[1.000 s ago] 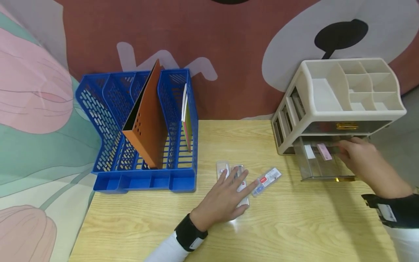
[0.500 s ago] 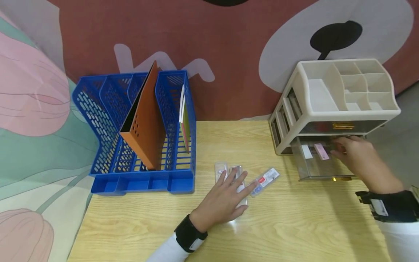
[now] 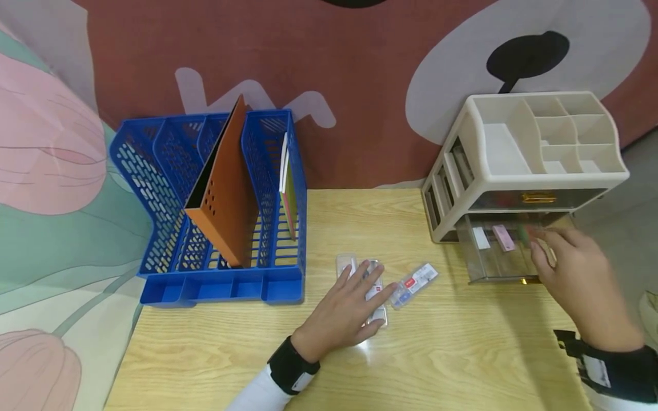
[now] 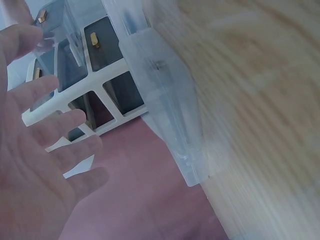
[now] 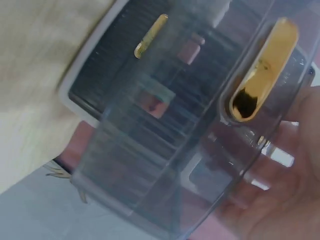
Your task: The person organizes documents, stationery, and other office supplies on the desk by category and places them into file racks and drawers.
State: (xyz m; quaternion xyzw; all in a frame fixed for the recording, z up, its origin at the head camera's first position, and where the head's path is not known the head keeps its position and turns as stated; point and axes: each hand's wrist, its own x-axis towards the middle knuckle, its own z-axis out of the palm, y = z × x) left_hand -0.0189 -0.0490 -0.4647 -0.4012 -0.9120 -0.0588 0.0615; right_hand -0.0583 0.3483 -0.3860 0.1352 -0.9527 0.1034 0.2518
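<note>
In the head view my left hand (image 3: 340, 315) lies with fingers spread over clear plastic cases (image 3: 377, 285) on the table, partly covering two. Another clear labelled case (image 3: 414, 285) lies just right of its fingertips. My right hand (image 3: 581, 274) is over the right side of a pulled-out transparent drawer (image 3: 488, 268), fingers loosely bent with nothing visible between them. Inside the drawer are a white block (image 3: 481, 238), a pink block (image 3: 503, 237) and a small reddish-green piece (image 5: 156, 101), nearest my right fingertips. The right wrist view shows the drawer's gold handle (image 5: 265, 70).
A white desktop organizer (image 3: 478, 188) with top compartments holds the drawer at the right. At the left stands a blue file rack (image 3: 221, 282) with an orange folder (image 3: 231, 200) and thin booklets (image 3: 288, 188). A patterned cloth (image 3: 360, 114) hangs behind the table.
My right hand has drawn back from inside the drawer toward its front right, leaving the small reddish-green piece beside the pink block. My left hand stays on the cases.
</note>
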